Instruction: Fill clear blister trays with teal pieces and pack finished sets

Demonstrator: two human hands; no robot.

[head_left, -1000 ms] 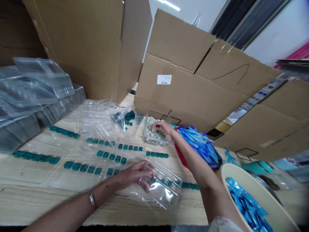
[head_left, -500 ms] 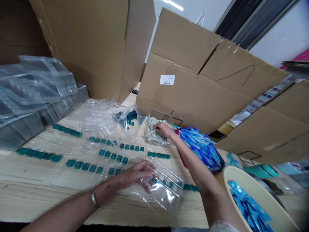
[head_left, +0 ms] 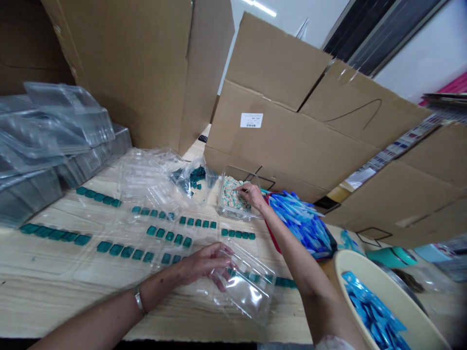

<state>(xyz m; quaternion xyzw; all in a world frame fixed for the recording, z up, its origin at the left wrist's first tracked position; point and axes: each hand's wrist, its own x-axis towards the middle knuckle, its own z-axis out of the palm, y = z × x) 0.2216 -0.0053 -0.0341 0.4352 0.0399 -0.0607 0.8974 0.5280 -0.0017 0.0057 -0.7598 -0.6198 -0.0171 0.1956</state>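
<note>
My left hand (head_left: 202, 265) grips the edge of a clear plastic blister tray (head_left: 248, 287), with its fingers curled around the rim. The tray lies tilted over a row of teal glass tiles (head_left: 251, 277), partly covering them. My right hand (head_left: 251, 195) reaches into a clear plastic box (head_left: 228, 214) of small pastel tiles (head_left: 229, 197), its fingertips among them. Whether those fingers pinch a tile is too small to tell. Several more rows of teal tiles (head_left: 116, 249) lie on the wooden table (head_left: 54, 301), and a clear bag of teal tiles (head_left: 197, 176) sits at the back.
Stacked clear trays (head_left: 32, 146) rise at the left. A pile of blue pieces (head_left: 302, 223) lies right of the box, and a cream basin (head_left: 350, 277) holds more blue pieces. Cardboard sheets (head_left: 288, 141) stand behind the table.
My right hand has shifted slightly right within the box, fingers lower among the tiles. My left hand and the blister tray have barely moved.
</note>
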